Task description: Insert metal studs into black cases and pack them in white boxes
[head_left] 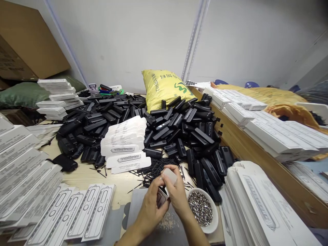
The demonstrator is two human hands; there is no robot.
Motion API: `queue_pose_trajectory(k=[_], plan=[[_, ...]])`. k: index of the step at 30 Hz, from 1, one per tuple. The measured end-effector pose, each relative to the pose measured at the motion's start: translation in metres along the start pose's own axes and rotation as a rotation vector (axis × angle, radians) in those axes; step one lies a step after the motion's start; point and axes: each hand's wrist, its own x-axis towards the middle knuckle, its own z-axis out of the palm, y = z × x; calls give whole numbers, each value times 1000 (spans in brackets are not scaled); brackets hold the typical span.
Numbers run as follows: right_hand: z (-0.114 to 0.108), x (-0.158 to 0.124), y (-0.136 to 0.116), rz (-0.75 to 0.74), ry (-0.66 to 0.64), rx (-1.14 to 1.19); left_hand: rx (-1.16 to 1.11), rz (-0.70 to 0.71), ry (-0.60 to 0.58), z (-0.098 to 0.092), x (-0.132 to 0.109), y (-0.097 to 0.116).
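Note:
My left hand (153,206) is closed around a small white carton (162,197), seen end-on and mostly covered by my fingers. A pale end flap (170,175) stands up from it, and my right hand (177,192) pinches that flap with thumb and fingers. Whether anything lies inside the carton is hidden. Just beyond my hands is a heap of thin black pins or sticks (156,169). Close by my right forearm stands a white bowl (215,223) full of small shiny metal pieces (201,208). Beneath my hands lies a grey mat (138,201) with small beige bits on it.
Black comb-like plastic items (176,123) are piled across the table, with flat unfolded cartons (124,150) on them. A yellow sack (164,85) leans at the back. Printed white boxes (98,212) line the left; flat cartons (258,201) and a cardboard edge (256,157) bound the right.

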Motion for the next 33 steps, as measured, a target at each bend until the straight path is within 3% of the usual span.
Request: queue_pose_trajectory(k=[2,5,7,11,16,18,21,24,27,29,31,33], plan=[[11,-7,4,-47,34,-38,-48,-50,-28,0,-1,2],[19,-22,6,-313,45,-149,-167,-166,-35,1,-1,4],[16,-29,6,-388,46,-182,-196,-205,-59,3,-1,5],[8,-31,8,-285,115,-219,-139,-218,-63,6,-1,4],[11,-42,23,-620,64,-320,-161,-160,-30,10,-9,-8],[13,-50,26,-625,38,-356,-129,-143,9,11,-11,-9],[8,-57,22,-453,-11,-341,-28,-162,25,3,-7,1],[-17,-56,19,-201,15,-298,159,-282,113,-35,-4,10],[-58,-53,25,-67,127,-360,439,-513,303,-106,-14,-2],[-88,-53,34,-18,164,-430,706,-621,332,-158,-28,-25],[-112,-53,46,13,122,-511,930,-600,264,-198,-43,-53],[-127,-55,61,-10,48,-606,1095,-491,304,-212,-49,-74]])
